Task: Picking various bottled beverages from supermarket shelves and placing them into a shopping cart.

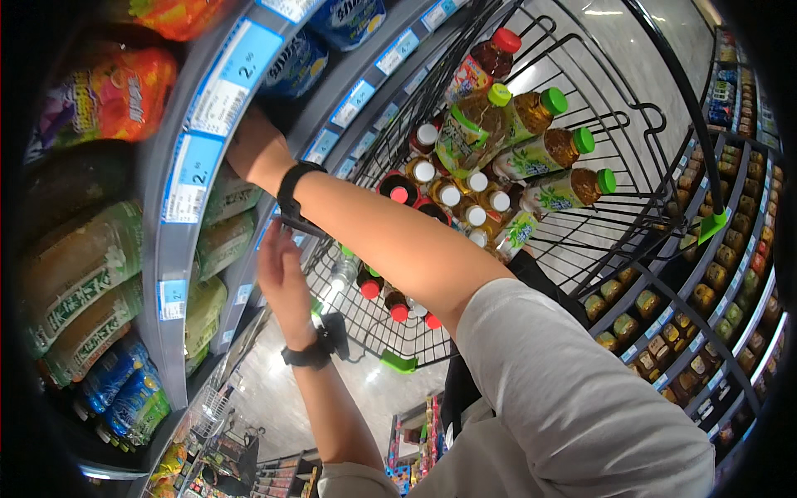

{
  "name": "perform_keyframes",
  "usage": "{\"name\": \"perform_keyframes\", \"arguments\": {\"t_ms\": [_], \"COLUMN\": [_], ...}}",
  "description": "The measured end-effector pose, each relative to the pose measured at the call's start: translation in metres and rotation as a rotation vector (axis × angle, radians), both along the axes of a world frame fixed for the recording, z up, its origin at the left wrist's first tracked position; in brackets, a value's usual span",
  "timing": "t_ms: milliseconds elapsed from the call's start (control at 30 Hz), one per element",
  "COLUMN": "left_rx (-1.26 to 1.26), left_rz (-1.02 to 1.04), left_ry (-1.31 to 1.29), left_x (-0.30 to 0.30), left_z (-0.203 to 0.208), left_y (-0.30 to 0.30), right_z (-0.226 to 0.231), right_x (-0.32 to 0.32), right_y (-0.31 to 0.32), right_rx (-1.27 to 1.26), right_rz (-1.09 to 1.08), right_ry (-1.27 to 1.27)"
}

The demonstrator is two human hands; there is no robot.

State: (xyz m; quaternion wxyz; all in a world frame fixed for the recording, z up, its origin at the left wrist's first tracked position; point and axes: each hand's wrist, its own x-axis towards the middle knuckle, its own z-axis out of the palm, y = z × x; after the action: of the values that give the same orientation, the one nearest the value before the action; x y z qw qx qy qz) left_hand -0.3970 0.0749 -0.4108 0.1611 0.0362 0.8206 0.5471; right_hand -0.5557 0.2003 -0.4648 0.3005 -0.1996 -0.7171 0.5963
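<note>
My right hand (256,151) reaches in behind the price rail (184,178) of the shelf on the left. Its fingers are hidden there, so what they touch does not show. Just below the right wrist, my left hand (284,278) is raised beside the shelf edge, fingers extended upward and apart, with nothing seen in them. Nearest the right hand are green-and-clear packs (224,241) on the shelf below and dark blue packs (295,66) above. A black band with a device sits on each wrist.
A black wire shopping cart (656,178) stands beside the shelf, holding several drink bottles (477,137) with green, white and red caps. Orange and purple packs (124,91) fill the upper left shelf. Shelves of jars (689,307) line the right; pale shiny floor (398,386) lies below the cart.
</note>
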Motion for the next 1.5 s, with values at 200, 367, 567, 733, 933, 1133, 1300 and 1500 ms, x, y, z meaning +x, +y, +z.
{"name": "perform_keyframes", "arguments": {"t_ms": [200,367,567,733,933,1133,1300,1500], "left_rx": [-0.003,-0.14,-0.156,-0.2,-0.246,-0.094,0.053,0.053], "left_rz": [-0.078,-0.298,-0.554,-0.62,-0.568,-0.624,-0.655,-0.667], "left_ry": [-0.038,-0.143,-0.147,-0.13,-0.167,-0.133,-0.156,-0.079], "left_x": [0.026,0.045,0.06,0.052,0.049,0.059,0.057,0.061], "left_z": [-0.01,-0.001,-0.02,-0.046,-0.067,-0.042,0.059,0.075], "left_y": [0.009,0.057,0.135,0.186,0.204,0.177,0.23,0.24], "right_z": [0.024,0.044,0.015,0.006,0.011,0.072,0.155,0.224], "right_x": [0.109,0.246,0.256,0.247,0.27,0.29,0.31,0.318], "right_y": [0.042,0.169,0.227,0.25,0.228,0.237,0.282,0.362], "right_rx": [0.062,0.198,0.518,0.459,0.509,0.474,0.305,0.457], "right_rz": [0.286,-0.141,-0.1,0.072,0.255,0.475,0.63,0.356], "right_ry": [-0.163,-0.362,-0.648,-0.692,-0.449,-0.455,-0.192,-0.355]}}
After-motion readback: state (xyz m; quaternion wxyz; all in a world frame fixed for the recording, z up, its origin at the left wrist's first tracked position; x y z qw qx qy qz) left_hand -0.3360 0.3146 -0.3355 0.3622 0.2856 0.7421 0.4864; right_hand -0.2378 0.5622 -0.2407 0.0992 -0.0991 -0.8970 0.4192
